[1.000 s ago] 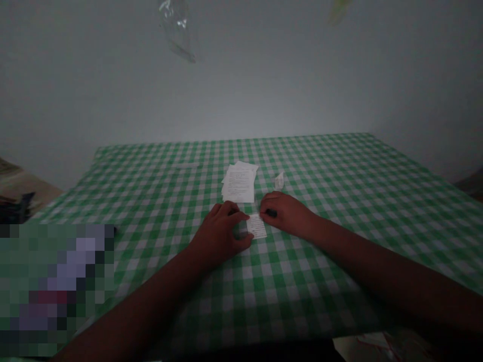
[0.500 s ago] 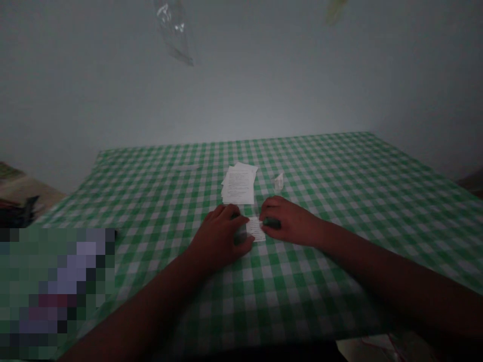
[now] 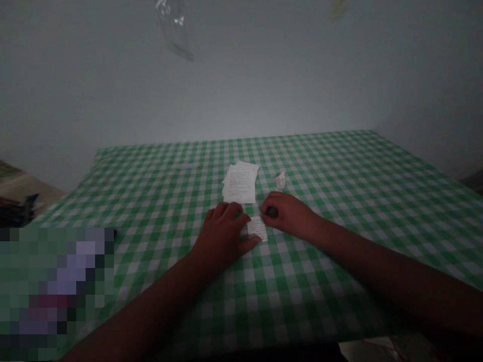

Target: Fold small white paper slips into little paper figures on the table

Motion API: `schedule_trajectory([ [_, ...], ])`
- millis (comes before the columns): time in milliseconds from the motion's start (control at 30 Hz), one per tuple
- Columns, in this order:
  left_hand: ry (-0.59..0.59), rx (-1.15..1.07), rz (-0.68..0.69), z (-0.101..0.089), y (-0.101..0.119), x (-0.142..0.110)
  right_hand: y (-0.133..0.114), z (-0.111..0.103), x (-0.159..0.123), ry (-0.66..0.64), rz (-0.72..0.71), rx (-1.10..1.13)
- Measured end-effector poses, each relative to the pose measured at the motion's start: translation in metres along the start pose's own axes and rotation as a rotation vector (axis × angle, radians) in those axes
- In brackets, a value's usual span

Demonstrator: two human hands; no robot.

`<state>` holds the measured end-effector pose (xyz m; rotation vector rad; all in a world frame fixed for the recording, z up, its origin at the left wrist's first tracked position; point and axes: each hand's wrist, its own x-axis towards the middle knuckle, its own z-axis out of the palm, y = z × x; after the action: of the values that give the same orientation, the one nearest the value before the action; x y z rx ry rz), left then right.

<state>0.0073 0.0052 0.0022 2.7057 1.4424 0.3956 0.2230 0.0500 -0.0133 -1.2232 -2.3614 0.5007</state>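
A small piece of printed paper (image 3: 257, 230) lies on the checked tablecloth between my hands. My left hand (image 3: 223, 230) rests over its left side, fingers apart, with the thumb along the lower edge and the index finger near the upper left corner. At the paper's upper right corner, my right hand (image 3: 287, 212) has thumb and index finger pinched together, the other fingers curled. Just beyond the hands is a loose stack of printed sheets (image 3: 240, 185), its edges uneven. A small crumpled piece of paper (image 3: 280, 180) sits to the right of the stack.
The green and white checked tablecloth (image 3: 339, 176) covers the table up to a pale wall (image 3: 279, 80). A clear plastic bag (image 3: 175, 30) hangs on the wall. A thin whitish strip (image 3: 184, 166) lies far left. A pixelated area (image 3: 56, 291) hides the lower left.
My right hand has shifted slightly up toward the paper's upper right corner, its fingers curling tighter. My left thumb has slid a little rightward along the lower edge.
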Motion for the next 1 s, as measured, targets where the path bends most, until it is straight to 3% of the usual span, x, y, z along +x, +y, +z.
schedule_trajectory([
  [233,-0.002,-0.094,0.139,0.003,0.000,0.002,-0.004,-0.001,0.002,-0.008,0.039,-0.040],
  [400,-0.057,-0.193,0.226,0.013,-0.005,0.003,-0.003,0.000,-0.004,-0.015,-0.071,-0.047],
  [1000,-0.058,-0.258,0.216,0.016,-0.007,0.004,-0.030,-0.004,-0.012,-0.109,0.012,-0.209],
])
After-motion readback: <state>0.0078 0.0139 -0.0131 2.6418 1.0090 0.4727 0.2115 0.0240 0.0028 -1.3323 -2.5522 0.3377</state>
